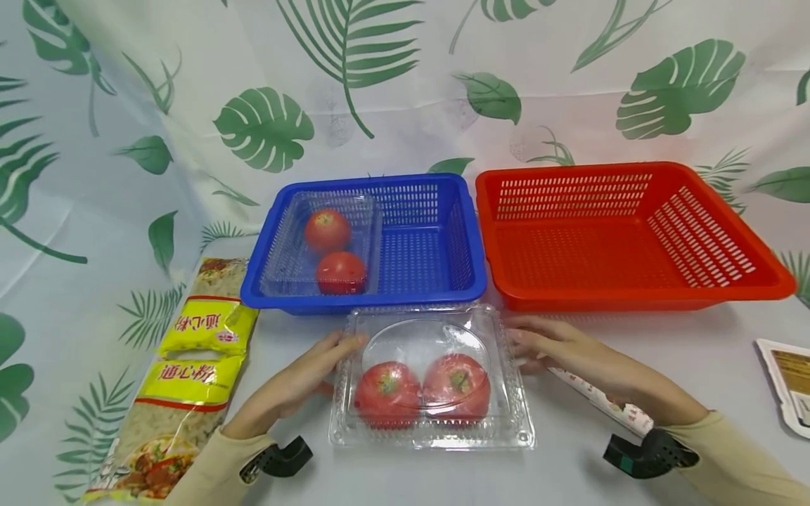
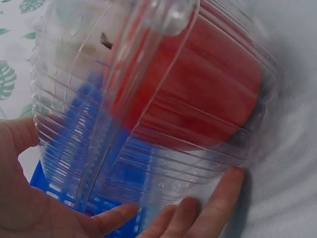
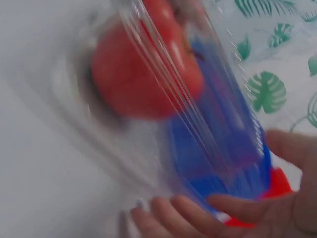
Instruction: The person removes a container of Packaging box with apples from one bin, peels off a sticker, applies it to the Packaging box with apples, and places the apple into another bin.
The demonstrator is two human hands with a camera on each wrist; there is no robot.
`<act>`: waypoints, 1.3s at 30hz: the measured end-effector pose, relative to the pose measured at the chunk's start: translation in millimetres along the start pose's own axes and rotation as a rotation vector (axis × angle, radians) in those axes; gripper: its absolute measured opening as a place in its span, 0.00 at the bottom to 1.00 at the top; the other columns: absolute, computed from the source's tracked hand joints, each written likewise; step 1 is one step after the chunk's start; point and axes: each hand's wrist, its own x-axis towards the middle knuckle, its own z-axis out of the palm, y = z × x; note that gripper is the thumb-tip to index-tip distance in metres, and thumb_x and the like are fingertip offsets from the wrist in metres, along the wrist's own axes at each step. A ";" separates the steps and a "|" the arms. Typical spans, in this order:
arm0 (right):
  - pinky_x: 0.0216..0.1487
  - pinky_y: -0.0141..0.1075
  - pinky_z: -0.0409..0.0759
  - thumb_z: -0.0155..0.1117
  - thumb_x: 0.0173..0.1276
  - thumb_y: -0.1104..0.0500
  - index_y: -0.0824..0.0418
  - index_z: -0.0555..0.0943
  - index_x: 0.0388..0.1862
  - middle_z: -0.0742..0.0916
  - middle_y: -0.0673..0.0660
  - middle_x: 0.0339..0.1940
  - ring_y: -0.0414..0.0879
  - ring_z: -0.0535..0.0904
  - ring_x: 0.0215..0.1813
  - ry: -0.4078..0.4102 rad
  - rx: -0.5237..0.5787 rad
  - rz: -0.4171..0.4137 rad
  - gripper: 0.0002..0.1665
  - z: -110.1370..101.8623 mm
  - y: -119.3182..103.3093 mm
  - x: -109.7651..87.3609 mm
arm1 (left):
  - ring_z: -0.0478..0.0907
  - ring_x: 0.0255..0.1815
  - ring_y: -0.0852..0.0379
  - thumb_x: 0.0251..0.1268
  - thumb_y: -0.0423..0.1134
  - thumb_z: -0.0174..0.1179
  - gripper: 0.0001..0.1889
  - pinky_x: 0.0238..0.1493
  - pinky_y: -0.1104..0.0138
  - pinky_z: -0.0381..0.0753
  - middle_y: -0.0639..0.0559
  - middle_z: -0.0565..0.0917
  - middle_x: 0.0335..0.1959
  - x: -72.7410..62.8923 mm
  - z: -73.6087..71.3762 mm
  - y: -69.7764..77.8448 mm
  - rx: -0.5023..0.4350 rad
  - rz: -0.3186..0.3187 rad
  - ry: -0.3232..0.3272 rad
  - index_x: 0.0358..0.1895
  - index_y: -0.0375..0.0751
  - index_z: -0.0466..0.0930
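Observation:
A clear plastic clamshell box point(image 1: 430, 443) with two red tomatoes point(image 1: 457, 386) inside is between my hands, in front of the baskets. My left hand point(image 1: 310, 372) holds its left side. In the left wrist view the thumb lies along the lid point(image 2: 64, 99) and the fingertips point(image 2: 230, 181) reach the lower edge. On the opposite side my right hand point(image 1: 569, 351) grips the box, thumb by the lid edge and fingers low along the side; the right wrist view is blurred. A similar clear box point(image 1: 370, 242) with two tomatoes sits in the blue basket point(image 1: 476, 260).
An orange-red basket point(image 1: 633, 295) stands right of the blue one. Two yellow-labelled food bags point(image 1: 209, 323) lie at the left. A slim white, red-printed object point(image 1: 607, 407) lies by my right forearm. At the right edge is a white-framed item point(image 1: 778, 379). Leaf-print cloth hangs behind.

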 end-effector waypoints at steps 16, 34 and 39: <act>0.40 0.35 0.88 0.83 0.57 0.62 0.75 0.80 0.60 0.88 0.59 0.46 0.47 0.81 0.41 0.106 -0.576 0.048 0.35 -50.9 30.0 -46.2 | 0.59 0.78 0.34 0.77 0.54 0.53 0.41 0.69 0.30 0.66 0.32 0.60 0.80 -1.7 -3.2 -0.2 -0.020 0.019 0.002 0.81 0.31 0.51; 0.38 0.37 0.85 0.89 0.48 0.58 0.66 0.81 0.48 0.82 0.51 0.32 0.46 0.75 0.37 0.094 -0.698 0.278 0.32 -55.6 35.9 -51.4 | 0.58 0.79 0.32 0.77 0.55 0.52 0.43 0.69 0.29 0.65 0.32 0.56 0.81 -0.3 -1.1 -0.8 -0.008 0.012 0.002 0.82 0.32 0.49; 0.37 0.33 0.79 0.88 0.51 0.56 0.68 0.86 0.45 0.82 0.50 0.30 0.46 0.75 0.36 0.085 -0.708 0.312 0.27 -59.1 39.4 -52.6 | 0.58 0.79 0.33 0.77 0.55 0.52 0.42 0.69 0.29 0.65 0.32 0.58 0.81 -0.9 -1.0 -0.3 -0.007 0.012 -0.002 0.82 0.32 0.49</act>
